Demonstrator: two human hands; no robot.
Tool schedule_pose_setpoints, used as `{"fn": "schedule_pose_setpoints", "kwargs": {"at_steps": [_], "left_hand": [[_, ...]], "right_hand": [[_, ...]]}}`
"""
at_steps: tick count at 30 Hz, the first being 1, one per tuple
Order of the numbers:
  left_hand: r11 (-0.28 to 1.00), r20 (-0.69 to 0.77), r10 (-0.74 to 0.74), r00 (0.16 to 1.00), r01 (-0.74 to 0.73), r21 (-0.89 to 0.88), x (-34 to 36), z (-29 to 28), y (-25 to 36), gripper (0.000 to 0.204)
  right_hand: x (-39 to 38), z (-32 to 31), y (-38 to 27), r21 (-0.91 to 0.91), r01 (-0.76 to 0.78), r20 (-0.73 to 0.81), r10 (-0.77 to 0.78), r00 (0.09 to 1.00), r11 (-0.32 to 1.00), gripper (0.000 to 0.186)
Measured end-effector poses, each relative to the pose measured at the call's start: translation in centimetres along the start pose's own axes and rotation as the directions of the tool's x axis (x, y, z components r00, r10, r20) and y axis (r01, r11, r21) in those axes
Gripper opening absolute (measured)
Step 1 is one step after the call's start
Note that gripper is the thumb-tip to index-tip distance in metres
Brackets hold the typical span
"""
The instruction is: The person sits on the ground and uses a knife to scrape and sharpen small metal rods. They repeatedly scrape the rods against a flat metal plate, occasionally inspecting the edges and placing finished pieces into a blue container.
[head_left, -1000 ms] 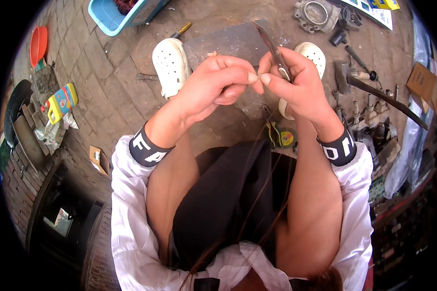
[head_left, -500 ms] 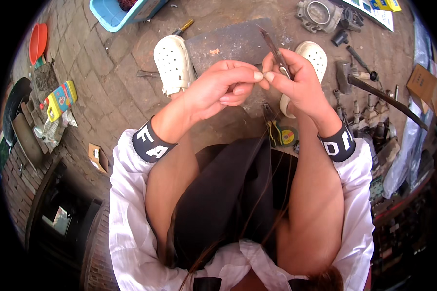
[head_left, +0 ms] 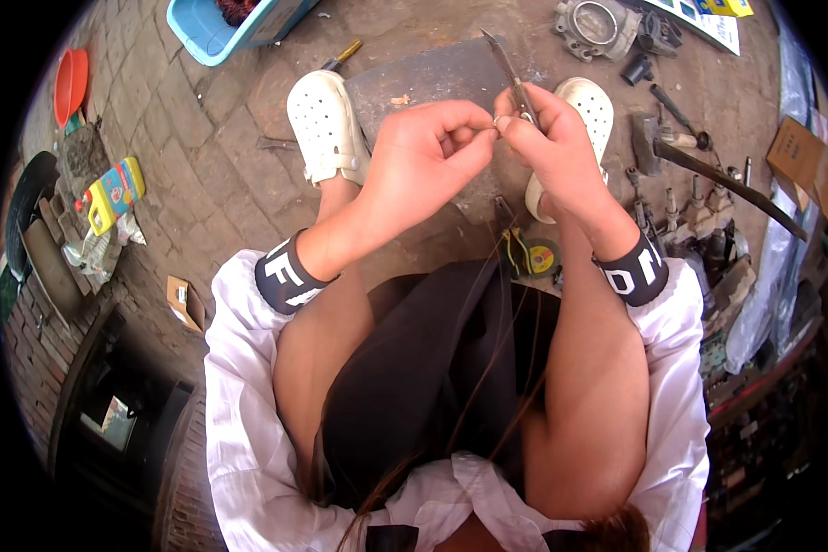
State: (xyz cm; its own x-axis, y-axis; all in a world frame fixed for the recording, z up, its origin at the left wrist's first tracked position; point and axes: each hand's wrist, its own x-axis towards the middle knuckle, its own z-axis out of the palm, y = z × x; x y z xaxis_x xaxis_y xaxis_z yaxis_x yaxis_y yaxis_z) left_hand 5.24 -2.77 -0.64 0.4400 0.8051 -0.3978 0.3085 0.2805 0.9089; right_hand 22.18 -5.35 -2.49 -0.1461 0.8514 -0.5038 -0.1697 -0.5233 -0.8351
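My right hand [head_left: 554, 138] is closed around a slim knife [head_left: 506, 69] whose dark, pointed blade sticks up and away past the fingers. The thumb presses toward the index finger, close to a tiny pale item too small to name. Just left of it, my left hand [head_left: 432, 152] is pinched, thumb against index finger, its fingertips meeting the right thumb's tip. What the pinch holds, if anything, cannot be made out. Beneath both hands a dark flat metal plate [head_left: 391, 83] lies on the ground between my white clogs, with a small orange-brown scrap [head_left: 400, 100] on it.
Yellow-handled pliers [head_left: 515, 250] lie by a round disc [head_left: 544, 258] between my feet. A hammer [head_left: 649, 145] and several metal parts sit at right, with a metal housing [head_left: 593, 26] farther off. A blue basin [head_left: 207, 37] stands far left; a yellow jug [head_left: 117, 195] is at left.
My left hand has turned, its fingers curling in more and the thumb now lying below the index finger. The right hand with the knife has shifted slightly up and left.
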Motion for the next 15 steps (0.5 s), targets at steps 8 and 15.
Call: {"fn": "schedule_pose_setpoints", "kwargs": {"at_steps": [8, 15], "left_hand": [[0.941, 0.064, -0.225, 0.972, 0.234, -0.245, 0.4, -0.1, -1.6, 0.012], [0.739, 0.202, -0.531, 0.823, 0.566, -0.365, 1.3, -0.4, -7.6, 0.014]], "right_hand": [[0.4, -0.7, 0.8, 0.024, -0.188, 0.062, 0.186, 0.981, 0.982, 0.011], [2.2, -1.4, 7.7, -0.405, -0.009, 0.034, 0.025, 0.999, 0.914, 0.025]]}}
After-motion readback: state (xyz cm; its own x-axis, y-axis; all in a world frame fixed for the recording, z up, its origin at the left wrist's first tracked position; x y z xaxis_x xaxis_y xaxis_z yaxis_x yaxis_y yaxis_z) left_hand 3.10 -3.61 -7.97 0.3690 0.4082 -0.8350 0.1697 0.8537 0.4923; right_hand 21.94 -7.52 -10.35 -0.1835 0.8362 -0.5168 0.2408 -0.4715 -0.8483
